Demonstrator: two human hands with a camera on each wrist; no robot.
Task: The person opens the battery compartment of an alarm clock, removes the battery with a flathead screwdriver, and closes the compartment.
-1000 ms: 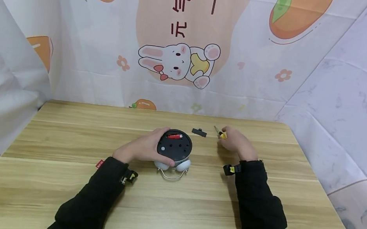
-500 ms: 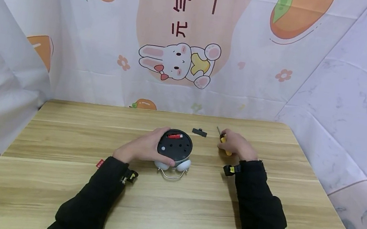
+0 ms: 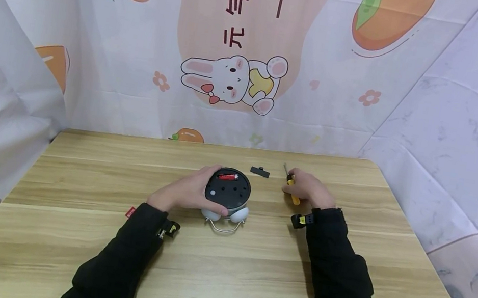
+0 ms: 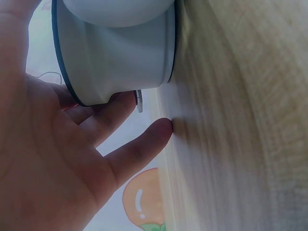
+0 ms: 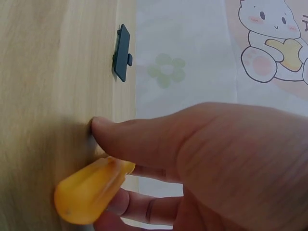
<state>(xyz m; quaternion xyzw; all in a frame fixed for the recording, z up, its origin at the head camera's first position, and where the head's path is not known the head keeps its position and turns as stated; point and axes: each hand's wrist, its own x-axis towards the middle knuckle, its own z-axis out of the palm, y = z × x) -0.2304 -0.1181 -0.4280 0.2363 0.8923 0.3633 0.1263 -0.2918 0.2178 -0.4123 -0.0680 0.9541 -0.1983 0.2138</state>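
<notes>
In the head view, my left hand grips a twin-bell alarm clock by its sides, the thumb near the bells. The clock's black back faces up, its bells and wire handle toward me. A red battery shows in the uncovered slot. The left wrist view has the clock's pale casing between thumb and fingers. Farther right, my right hand holds a screwdriver by its yellow handle, low over the table, shaft pointing away. In the right wrist view, thumb and fingers lie either side of that handle.
A small black battery cover lies on the wooden table between clock and screwdriver, near the back edge. Behind the table hangs a printed curtain, with more white cloth at both sides. A red tag shows at the left sleeve.
The screwdriver has swung in my right hand: its tip, pointing more leftward before, now points away, and more of the yellow handle shows below the fingers. My left hand and the clock stay put.
</notes>
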